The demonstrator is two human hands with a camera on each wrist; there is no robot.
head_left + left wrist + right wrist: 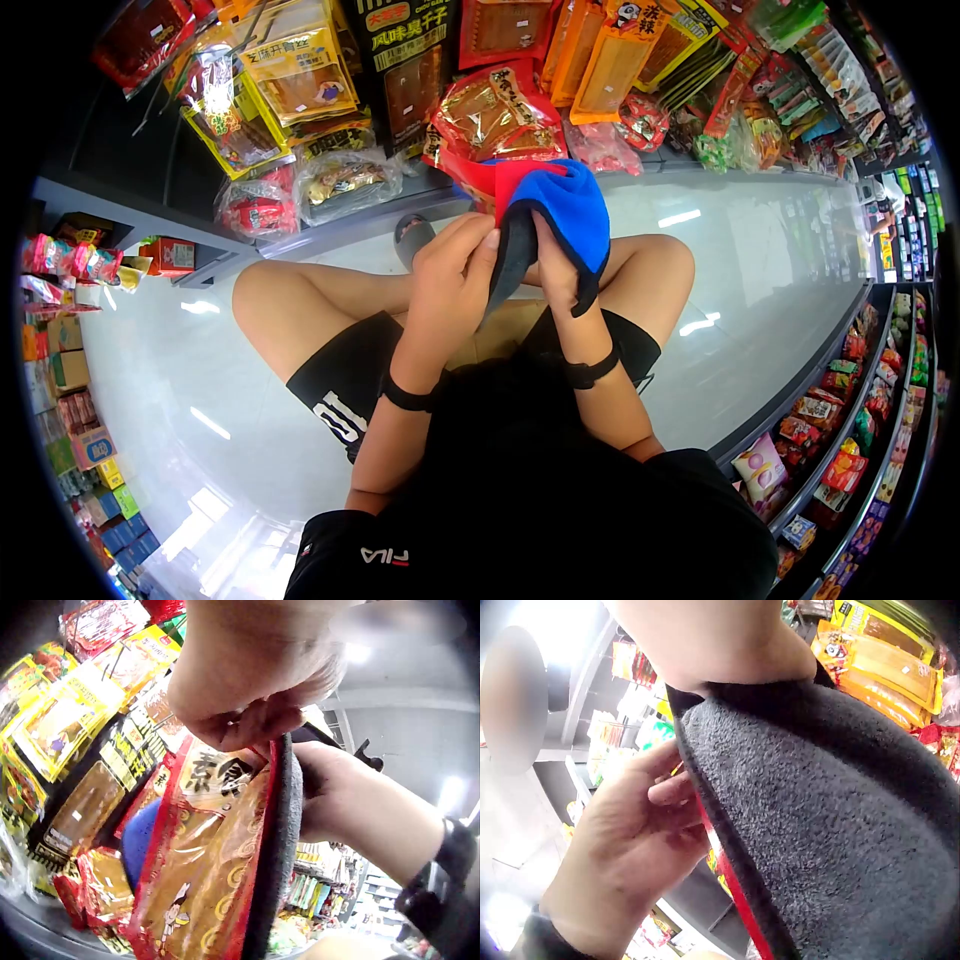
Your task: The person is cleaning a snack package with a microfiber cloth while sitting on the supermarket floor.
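The left hand [455, 255] pinches the top of a flat, red-bordered, clear plastic snack packet [202, 855], which is up in the air before the person, between the bent knees and a dark grey shelf [170, 200] of packaged food; the right hand [555, 265] is close beside it, tucked into a fold of a soft plush cloth, blue on one face and grey on the other [580, 200], that lies along the packet's side, though its fingers are hidden and whether they grip the cloth or lie flat in it cannot be told; the step in hand looks like wiping the packet's surface, and the next move seems to call for a steady left-hand hold while the cloth is drawn down the plastic with light, even pressure, since the thin film could crease
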